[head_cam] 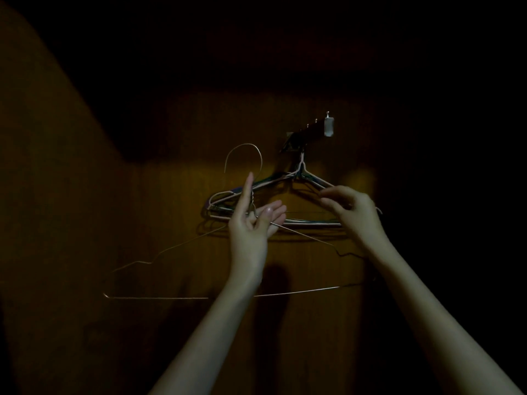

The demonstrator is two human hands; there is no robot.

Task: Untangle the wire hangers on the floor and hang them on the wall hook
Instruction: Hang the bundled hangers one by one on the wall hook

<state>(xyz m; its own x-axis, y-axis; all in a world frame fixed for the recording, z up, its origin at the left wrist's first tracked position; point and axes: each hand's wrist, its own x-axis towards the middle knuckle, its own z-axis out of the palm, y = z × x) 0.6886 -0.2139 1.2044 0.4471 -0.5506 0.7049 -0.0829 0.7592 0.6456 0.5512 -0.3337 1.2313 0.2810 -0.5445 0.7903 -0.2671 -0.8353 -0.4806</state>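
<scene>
1. Very dark frame; only the centre is lit, showing a brown wooden wall [171, 252].
2. Hook rail [309, 129] sits upper right of centre on the wall, with several small pegs and a pale tag-like piece at its right end.
3. Bundle of hung hangers [285, 220] hangs from the rail's left end, just below it. Wires look pink, green and dark. Exact count: cannot tell.
4. Loose wire hanger [159, 297], thin and pale, is held up in front of the wall, centre to lower left. Its hook curves up at centre, left of the rail and not on any peg. Its bottom bar runs across the lower-middle of the frame behind the left forearm.
5. Left hand [251, 223] at centre: grip is on the loose wire hanger at the twisted neck, with thumb and fingers round the wire. Index finger is straight and points up along the neck. The other fingertips spread toward the right.
6. Right hand [353, 212] right of centre, at the right shoulder of the hung bundle. Fingers are curled with the tips close together at the wires. Whether the grip actually pinches a wire: cannot tell, too dark.
7. Both forearms enter from the bottom edge, bare.
8. Hand shadows fall on the wall below the bundle.
</scene>
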